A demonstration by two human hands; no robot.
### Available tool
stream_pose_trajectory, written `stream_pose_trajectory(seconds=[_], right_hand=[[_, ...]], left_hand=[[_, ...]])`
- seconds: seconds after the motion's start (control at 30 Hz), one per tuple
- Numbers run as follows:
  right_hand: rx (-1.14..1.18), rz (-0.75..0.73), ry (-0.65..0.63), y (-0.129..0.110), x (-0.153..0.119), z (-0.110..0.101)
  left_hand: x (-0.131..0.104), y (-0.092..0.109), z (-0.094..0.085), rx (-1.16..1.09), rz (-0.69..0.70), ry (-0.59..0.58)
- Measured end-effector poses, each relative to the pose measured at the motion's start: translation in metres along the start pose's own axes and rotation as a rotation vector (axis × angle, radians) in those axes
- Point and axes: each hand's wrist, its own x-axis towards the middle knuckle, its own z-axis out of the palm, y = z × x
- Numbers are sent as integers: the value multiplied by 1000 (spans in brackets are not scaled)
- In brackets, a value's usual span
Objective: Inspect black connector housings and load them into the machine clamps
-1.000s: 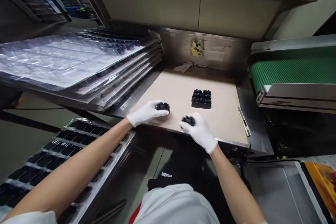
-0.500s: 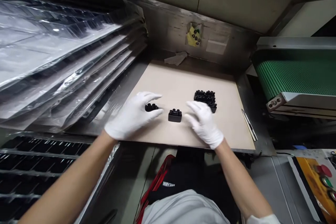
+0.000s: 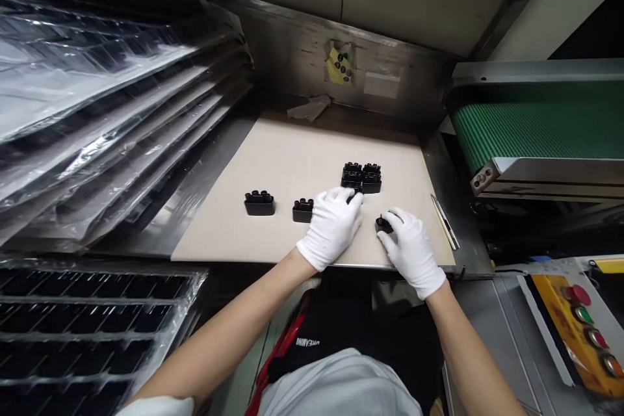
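My left hand [image 3: 334, 227], in a white glove, reaches across to the group of black blocks. Its thumb and fingers close on a black block [image 3: 355, 190] at the front of that group, partly hidden by the fingertips. My right hand [image 3: 409, 247], also gloved, grips another black block [image 3: 383, 226] nearer the board's front edge. Behind the left fingers stands the cluster of black blocks [image 3: 372, 183], each topped with short round posts. Left of my left hand are a black block [image 3: 301, 211], partly covered by the glove, and a separate one [image 3: 260, 205].
A beige board [image 3: 292, 143] covers the bench. Stacked clear plastic trays [image 3: 160, 91] rise at left, with a filled tray [image 3: 97, 318] below. Pens [image 3: 444, 221] lie at the board's right edge. A green conveyor belt [image 3: 541, 123] and a button panel [image 3: 580, 331] are at right.
My left hand has moved right, from beside the left block to the cluster. The right hand has come nearer the front edge and now holds a block. The view has shifted slightly.
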Motion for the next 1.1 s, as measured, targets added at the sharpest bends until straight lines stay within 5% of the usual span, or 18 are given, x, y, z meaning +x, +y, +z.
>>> stream_pose_trajectory(seconds=[0.23, 0.4, 0.53, 0.63, 0.73, 0.8, 0.9, 0.97, 1.1], right_hand=[[334, 100, 30, 22, -4, 16], [553, 234, 133, 24, -14, 19], [772, 365, 248, 13, -45, -8], [1257, 576, 348, 5, -99, -43], [1721, 815, 541, 1, -169, -64], [1895, 927, 619, -1, -212, -64], [2075, 1021, 528, -2, -260, -49], [2068, 1098, 561, -3, -283, -39], [1634, 1093, 866, 2, -320, -39]], left_hand=[[30, 8, -2, -90, -180, -126], [11, 15, 6, -289, -292, -171], [-7, 28, -2, -557, -392, -156], [-27, 53, -20, -1231, -637, -134], [-58, 97, -28, -2110, -1109, -172], [-81, 131, -22, -2345, -1358, -404], [-105, 182, -2, -2291, -1523, -885], [-112, 212, 10, -2164, -1471, -1077], [-108, 266, 17, -1952, -1248, -1353]])
